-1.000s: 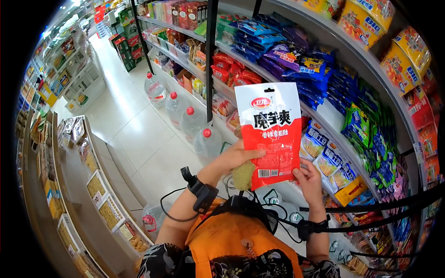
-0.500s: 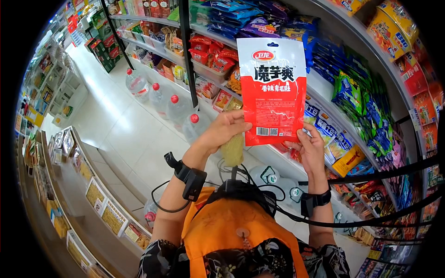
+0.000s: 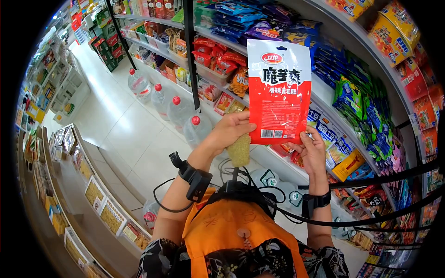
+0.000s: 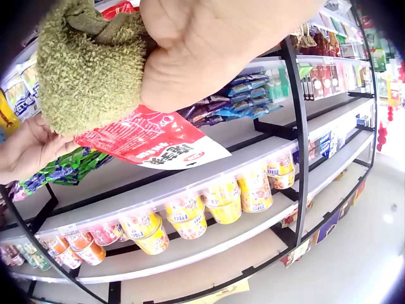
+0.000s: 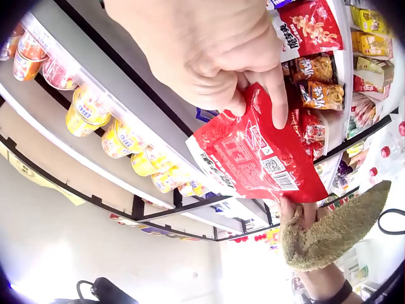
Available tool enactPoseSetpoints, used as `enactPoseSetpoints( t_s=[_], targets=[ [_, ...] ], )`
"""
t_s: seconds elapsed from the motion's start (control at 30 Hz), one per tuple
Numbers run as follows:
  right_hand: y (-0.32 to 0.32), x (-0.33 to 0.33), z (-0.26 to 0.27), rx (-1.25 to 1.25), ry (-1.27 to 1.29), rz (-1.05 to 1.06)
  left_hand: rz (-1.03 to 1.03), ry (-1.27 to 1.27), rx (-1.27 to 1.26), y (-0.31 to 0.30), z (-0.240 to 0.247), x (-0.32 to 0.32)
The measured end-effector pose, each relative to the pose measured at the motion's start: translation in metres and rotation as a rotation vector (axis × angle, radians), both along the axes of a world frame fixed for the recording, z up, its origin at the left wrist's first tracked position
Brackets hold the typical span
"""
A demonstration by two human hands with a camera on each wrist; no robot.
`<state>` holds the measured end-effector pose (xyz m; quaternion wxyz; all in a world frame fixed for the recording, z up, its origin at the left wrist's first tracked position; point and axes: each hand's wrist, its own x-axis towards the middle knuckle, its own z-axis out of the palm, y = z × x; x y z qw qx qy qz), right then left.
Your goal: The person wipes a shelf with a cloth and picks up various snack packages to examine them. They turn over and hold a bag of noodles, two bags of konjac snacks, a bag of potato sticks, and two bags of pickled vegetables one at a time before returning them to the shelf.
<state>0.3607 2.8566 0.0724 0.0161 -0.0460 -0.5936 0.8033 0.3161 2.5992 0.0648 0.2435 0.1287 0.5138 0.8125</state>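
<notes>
A red and white snack bag point(image 3: 280, 104) is held upright in front of the person, its printed back with the barcode facing the head camera. At its lower left edge the left hand point(image 3: 230, 133) grips it, thumb on the near face. That same hand also holds a fuzzy olive-green cloth point(image 3: 239, 152), which hangs below the palm; in the left wrist view the cloth point(image 4: 92, 76) bunches beside the palm. The right hand point(image 3: 312, 149) pinches the bag's lower right corner. In the right wrist view the bag point(image 5: 243, 155) looks sealed and slightly creased.
Shelves of snack packets point(image 3: 357, 106) rise ahead and to the right, with yellow noodle tubs point(image 3: 394, 34) at far right. Large water bottles point(image 3: 197, 129) with red caps line the floor by the shelf. A low display rack point(image 3: 104, 204) stands at left; black cables point(image 3: 371, 217) cross the right arm.
Both hands have raised the bag farther from the body, mostly in the first half second. The left thumb has shifted from well across the bag to its left edge.
</notes>
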Motion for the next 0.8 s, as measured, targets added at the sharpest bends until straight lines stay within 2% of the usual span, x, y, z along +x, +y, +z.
enactPoseSetpoints(
  t_s=[0.8],
  targets=[
    [0.000,0.006,0.005,-0.043,0.011,0.068,-0.015,-0.046,0.034,-0.007,0.005,0.014]
  ],
)
